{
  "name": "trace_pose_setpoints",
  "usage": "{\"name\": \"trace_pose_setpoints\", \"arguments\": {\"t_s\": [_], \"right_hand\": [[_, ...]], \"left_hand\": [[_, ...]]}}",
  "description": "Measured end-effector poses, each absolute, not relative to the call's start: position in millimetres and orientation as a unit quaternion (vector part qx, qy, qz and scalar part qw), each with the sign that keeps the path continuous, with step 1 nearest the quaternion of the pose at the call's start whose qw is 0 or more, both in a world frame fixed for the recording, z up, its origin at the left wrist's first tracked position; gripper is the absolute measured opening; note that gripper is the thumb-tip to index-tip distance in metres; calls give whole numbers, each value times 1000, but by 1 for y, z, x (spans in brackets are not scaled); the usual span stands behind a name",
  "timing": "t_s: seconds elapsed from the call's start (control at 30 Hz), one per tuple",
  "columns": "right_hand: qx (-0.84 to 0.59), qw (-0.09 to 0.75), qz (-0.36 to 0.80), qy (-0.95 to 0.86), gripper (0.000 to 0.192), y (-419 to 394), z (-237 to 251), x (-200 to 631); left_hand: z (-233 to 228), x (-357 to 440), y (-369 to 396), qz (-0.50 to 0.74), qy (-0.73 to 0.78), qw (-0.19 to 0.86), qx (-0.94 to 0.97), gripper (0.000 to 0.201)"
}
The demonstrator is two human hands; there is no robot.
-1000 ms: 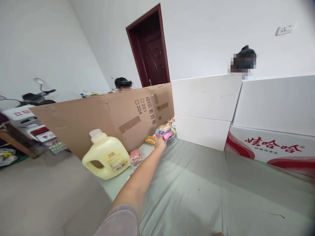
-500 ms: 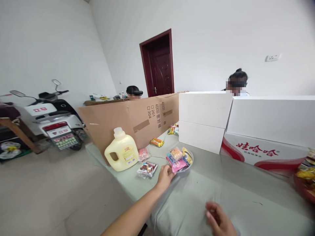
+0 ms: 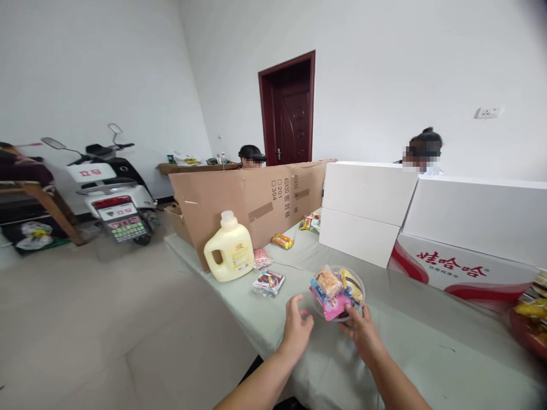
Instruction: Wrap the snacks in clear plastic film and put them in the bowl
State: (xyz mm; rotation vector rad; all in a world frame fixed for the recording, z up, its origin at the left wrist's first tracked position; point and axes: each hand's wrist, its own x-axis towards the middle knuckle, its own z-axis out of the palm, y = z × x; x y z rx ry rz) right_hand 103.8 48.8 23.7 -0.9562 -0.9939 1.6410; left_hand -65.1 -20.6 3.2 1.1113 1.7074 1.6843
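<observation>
A clear bowl (image 3: 358, 283) heaped with wrapped snacks sits on the grey-green tablecloth (image 3: 410, 347) in front of me. My right hand (image 3: 363, 329) touches the bowl's near rim with its fingers on the pink packet. My left hand (image 3: 297, 330) hovers just left of the bowl, fingers spread, holding nothing. A loose snack packet (image 3: 268, 281) lies to the left of the bowl.
A yellow detergent jug (image 3: 229, 249) stands by a cardboard screen (image 3: 239, 199). White boxes (image 3: 367, 210) and a red-printed carton (image 3: 461, 265) line the table's back. More snacks (image 3: 530, 307) lie at the right edge. Two people sit behind the screens. A scooter (image 3: 111, 199) is parked at left.
The bowl of snacks has come from the far corner by the cardboard to just in front of me. My left hand let go of it and my right hand now touches it.
</observation>
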Motion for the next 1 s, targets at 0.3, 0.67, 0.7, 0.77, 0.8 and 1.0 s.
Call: {"name": "trace_pose_setpoints", "arguments": {"t_s": [0.3,0.67,0.7,0.77,0.8,1.0], "right_hand": [[-483,494,342,-637,104,85,54,48],[-326,322,-64,-887,61,92,31,-30],[-310,314,-72,-895,61,89,30,-30],[-275,298,-92,-909,61,84,33,-28],[-261,295,-100,-914,62,83,37,-26],[-335,421,-23,-843,77,89,64,-1]], "left_hand": [[49,-91,29,685,448,439,369,68],[22,-148,14,608,675,190,372,58],[19,-148,9,595,680,123,410,58],[10,-145,3,568,670,-17,478,54],[5,-142,3,559,658,-71,500,52],[-7,-131,5,544,626,-195,523,59]]}}
